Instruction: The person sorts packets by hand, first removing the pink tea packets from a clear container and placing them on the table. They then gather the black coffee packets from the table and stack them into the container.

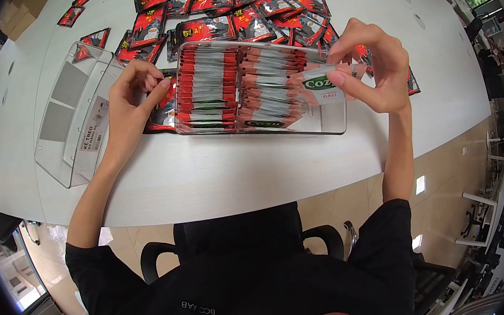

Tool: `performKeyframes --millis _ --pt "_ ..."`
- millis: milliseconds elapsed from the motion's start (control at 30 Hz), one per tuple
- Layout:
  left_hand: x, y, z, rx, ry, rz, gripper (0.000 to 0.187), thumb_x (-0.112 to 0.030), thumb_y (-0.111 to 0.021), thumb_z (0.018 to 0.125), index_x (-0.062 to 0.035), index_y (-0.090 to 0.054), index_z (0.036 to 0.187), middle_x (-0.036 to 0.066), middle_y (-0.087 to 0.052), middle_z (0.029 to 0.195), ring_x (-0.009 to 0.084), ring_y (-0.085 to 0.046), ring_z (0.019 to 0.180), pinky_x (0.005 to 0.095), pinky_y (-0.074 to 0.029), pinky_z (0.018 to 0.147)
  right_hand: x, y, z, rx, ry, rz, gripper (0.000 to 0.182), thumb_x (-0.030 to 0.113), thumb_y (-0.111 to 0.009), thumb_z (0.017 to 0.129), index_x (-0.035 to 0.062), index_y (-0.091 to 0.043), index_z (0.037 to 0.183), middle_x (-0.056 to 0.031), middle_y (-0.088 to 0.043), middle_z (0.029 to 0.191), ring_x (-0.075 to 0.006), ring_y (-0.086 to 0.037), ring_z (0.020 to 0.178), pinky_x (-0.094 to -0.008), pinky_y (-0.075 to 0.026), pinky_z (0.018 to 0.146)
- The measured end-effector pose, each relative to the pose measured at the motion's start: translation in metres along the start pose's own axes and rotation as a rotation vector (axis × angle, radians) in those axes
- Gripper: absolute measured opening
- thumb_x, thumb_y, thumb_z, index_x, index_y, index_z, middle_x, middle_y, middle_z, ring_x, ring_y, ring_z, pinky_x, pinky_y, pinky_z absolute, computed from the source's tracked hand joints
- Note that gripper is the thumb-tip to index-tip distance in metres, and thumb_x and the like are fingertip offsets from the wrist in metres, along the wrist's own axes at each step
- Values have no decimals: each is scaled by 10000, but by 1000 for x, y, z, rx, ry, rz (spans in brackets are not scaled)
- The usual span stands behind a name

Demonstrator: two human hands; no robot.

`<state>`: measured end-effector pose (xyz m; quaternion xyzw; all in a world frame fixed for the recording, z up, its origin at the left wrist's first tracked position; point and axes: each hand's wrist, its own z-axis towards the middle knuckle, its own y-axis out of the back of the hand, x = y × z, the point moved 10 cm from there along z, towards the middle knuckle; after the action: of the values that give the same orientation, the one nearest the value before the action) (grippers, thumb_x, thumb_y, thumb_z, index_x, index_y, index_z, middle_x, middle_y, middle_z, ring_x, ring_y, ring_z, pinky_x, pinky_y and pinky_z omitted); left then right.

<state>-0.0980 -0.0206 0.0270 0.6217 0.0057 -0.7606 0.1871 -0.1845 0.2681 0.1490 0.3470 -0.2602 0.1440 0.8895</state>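
A clear plastic box (317,126) stands on the table with two rows of sachets packed upright. The left row has red and white sachets (207,88), the middle row pink and white sachets (269,87); the right end holds none. My right hand (375,69) pinches a pink and white sachet (320,87) with a green label over that right end. At the box's left edge, my left hand (136,99) has its fingers curled and thumb closed in; what they grip, if anything, is hidden. Beneath that hand lies a black and red packet (162,108).
Several black and red packets (249,24) lie heaped behind the box. Left of my left hand is a clear plastic tray or lid (55,152) with a paper label. The white table (224,185) ends before a black chair (238,227).
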Motion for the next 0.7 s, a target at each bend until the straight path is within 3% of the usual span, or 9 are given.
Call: performKeyframes --millis 167,367,533,700 --pt "-1 0 0 1 -8 0 131 3 -716 864 -35 -603 917 -40 -508 816 43 -441 765 197 -367 728 -5 0 -4 31 -23 36 248 12 -765 742 39 -691 977 -43 -685 779 -94 -593 669 -244 -394 601" --pt "-2 0 0 7 -17 32 133 -4 -718 865 -39 -603 920 -43 -510 812 41 -444 761 199 -369 726 -4 13 -6 -168 27 83 273 -25 -768 767 15 -669 1019 -77 -697 818 -116 -636 709 -248 -431 630" --pt "-3 -1 0 15 -18 23 137 -12 -719 867 -42 -597 921 -45 -508 808 37 -452 764 197 -366 722 -9 2 -4 -29 -80 62 232 28 -761 792 24 -678 1008 -63 -689 823 -102 -621 679 -241 -443 624" --pt "-3 -2 -1 16 -6 25 138 -14 -719 869 -44 -593 916 -47 -506 807 34 -455 763 199 -368 716 -7 -3 -4 67 -11 17 178 44 -761 799 24 -694 962 -58 -688 822 -98 -621 679 -233 -441 590"
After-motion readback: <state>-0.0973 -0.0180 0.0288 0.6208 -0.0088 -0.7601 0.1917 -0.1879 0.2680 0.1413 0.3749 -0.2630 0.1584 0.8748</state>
